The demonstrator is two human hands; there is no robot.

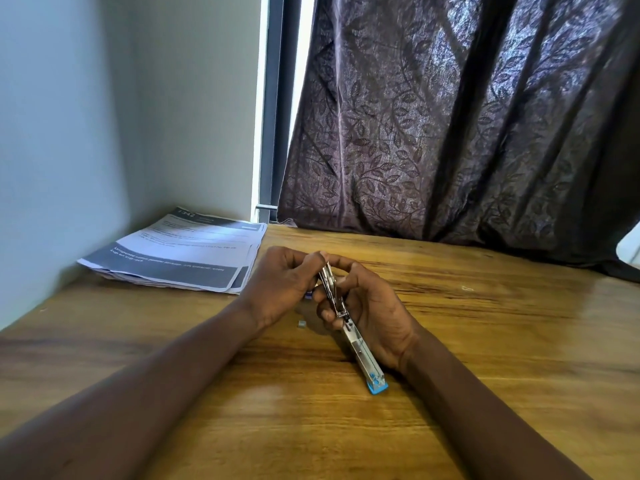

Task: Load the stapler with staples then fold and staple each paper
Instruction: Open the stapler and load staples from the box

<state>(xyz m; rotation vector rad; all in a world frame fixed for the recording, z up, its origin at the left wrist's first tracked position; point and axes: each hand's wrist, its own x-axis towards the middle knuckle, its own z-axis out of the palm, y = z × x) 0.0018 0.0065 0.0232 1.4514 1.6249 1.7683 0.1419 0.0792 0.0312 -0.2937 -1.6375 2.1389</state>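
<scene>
A small stapler [358, 348] with a silver metal channel and a blue end is swung open above the wooden table [485, 358]. My right hand [374, 306] grips its middle from the right. My left hand [280, 282] pinches the raised metal end at the top, near the right thumb. Something blue [308, 295] shows under the left palm; what it is I cannot tell. A short strip of staples [302, 324] lies on the table just below the left hand. A stack of printed papers [180, 251] lies flat at the far left, against the wall.
A dark patterned curtain [467, 133] hangs down onto the table's far edge. A pale wall [86, 133] bounds the table on the left. A tiny pale scrap [467, 288] lies on the wood to the right.
</scene>
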